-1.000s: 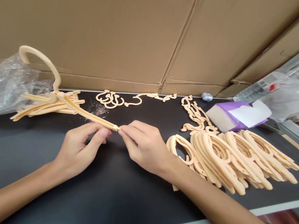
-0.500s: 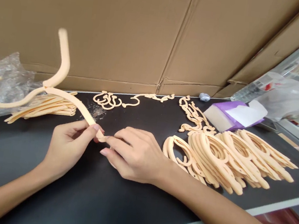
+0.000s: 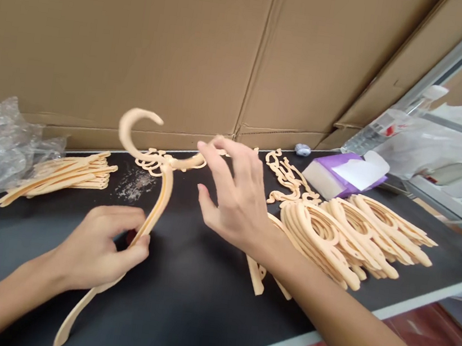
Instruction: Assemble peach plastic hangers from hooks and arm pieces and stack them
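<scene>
the left hand (image 3: 97,249) pinches a seemingly joined hanger (image 3: 164,190), the right hand (image 3: 234,196) spread beside it, strips (image 3: 71,172) left of it apparently unjoined, stacked pieces (image 3: 316,235) to its right.

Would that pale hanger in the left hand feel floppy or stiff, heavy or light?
Probably stiff: the hanger is held by one arm, yet its curved hook stands out without visible sag. Likely light for its size, given such slender parts. It may twist if held loosely, as the hook lies beyond the hold.
</scene>
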### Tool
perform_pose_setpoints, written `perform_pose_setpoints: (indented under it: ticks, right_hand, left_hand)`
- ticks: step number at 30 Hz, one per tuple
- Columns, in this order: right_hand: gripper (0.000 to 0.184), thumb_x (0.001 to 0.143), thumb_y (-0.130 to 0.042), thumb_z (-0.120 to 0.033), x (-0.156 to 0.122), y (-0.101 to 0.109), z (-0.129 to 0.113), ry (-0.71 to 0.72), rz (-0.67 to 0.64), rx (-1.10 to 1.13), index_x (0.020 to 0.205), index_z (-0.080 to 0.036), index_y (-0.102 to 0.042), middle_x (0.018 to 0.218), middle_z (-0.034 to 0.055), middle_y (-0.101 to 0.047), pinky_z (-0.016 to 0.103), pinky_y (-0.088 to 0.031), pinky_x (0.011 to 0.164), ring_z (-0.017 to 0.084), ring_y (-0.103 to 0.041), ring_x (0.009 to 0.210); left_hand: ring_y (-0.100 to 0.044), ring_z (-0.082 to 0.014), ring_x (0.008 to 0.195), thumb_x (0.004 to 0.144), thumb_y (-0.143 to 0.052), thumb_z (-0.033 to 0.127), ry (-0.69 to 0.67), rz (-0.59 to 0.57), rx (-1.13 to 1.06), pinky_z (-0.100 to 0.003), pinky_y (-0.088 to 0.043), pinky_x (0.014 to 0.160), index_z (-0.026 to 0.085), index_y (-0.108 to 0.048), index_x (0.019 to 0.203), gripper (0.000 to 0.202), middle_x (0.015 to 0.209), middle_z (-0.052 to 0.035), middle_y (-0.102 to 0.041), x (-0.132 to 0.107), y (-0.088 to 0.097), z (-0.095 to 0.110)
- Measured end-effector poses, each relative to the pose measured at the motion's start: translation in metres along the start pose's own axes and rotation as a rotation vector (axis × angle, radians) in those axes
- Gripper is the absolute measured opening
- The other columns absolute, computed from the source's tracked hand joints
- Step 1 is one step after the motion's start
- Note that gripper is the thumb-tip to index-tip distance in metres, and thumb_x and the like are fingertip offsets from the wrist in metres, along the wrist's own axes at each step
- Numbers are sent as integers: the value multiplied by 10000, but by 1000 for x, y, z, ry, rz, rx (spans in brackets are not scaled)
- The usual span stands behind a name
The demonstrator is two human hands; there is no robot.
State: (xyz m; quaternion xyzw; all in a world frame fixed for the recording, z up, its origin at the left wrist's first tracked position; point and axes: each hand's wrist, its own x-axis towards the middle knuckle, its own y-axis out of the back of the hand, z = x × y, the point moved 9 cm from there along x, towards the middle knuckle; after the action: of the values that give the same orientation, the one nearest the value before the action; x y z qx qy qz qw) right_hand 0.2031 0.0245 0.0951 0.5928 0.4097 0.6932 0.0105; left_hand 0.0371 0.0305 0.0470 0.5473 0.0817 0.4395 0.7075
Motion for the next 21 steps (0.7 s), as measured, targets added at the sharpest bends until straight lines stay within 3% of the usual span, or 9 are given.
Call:
perform_pose_setpoints:
  ticks: [3, 5, 7, 10, 14, 16, 18, 21]
  right_hand:
    - [335, 914, -565, -120, -2, -21, 10, -35, -187, 28, 1220, -127, -700, 1344, 166, -634, 447, -361, 1087, 306, -486, 1325]
    - [201, 934, -574, -149, -5, -37, 16, -73, -332, 98, 1012, -167, -758, 1188, 112, -717, 428, -348, 1039, 280, -546, 1237]
    - [206, 956, -566, -165, -8, -50, 20, -118, -481, 159, 886, -187, -759, 986, 55, -755, 407, -338, 977, 232, -618, 1062]
    - [232, 965, -550, -164, -12, -59, 25, -177, -641, 148, 860, -184, -755, 889, 34, -748, 369, -345, 836, 195, -636, 886]
    - [229, 978, -534, -179, -13, -58, 27, -213, -711, 101, 939, -192, -759, 980, 56, -746, 331, -309, 679, 213, -631, 951]
    - [228, 991, -535, -203, -14, -59, 23, -210, -730, 116, 979, -204, -763, 996, 53, -741, 323, -304, 658, 213, -624, 968]
    - [221, 996, -548, -228, -16, -61, 15, -189, -749, 151, 1020, -217, -768, 993, 49, -735, 320, -321, 667, 212, -617, 968]
    - [224, 999, -557, -249, -20, -64, -3, -133, -758, 225, 1090, -229, -761, 1001, 49, -721, 318, -368, 717, 212, -601, 975]
  left_hand:
    - [-421, -84, 552, 922, -470, 202, -3, -142, -75, -217, -364, 569, 190, -473, 596, 326, 590, 55, -476, -2, -14, -1]
    - [-426, -93, 571, 952, -454, 232, 17, -189, -85, -226, -365, 582, 192, -480, 604, 351, 607, 48, -485, -3, -16, -5]
    - [-456, -98, 592, 981, -444, 272, 46, -210, -68, -229, -380, 609, 195, -525, 633, 365, 638, 43, -528, -4, -14, -12]
    - [-529, -108, 648, 999, -466, 349, 76, -201, 8, -234, -416, 681, 210, -613, 744, 325, 718, 41, -601, -2, -6, -28]
    - [-577, -135, 674, 940, -583, 445, 21, -54, 293, -258, -425, 671, 218, -603, 923, 229, 788, 35, -618, 4, 12, -38]
    - [-592, -156, 693, 908, -655, 394, -108, 88, 431, -276, -431, 651, 200, -543, 880, 226, 830, -1, -624, 5, 18, -22]
    - [-593, -171, 723, 899, -684, 231, -290, 223, 486, -296, -462, 681, 192, -501, 824, 202, 828, -30, -617, -1, 16, 8]
    - [-625, -204, 813, 861, -693, 60, -449, 225, 392, -340, -522, 750, 154, -582, 962, 177, 909, -77, -653, -12, -3, 45]
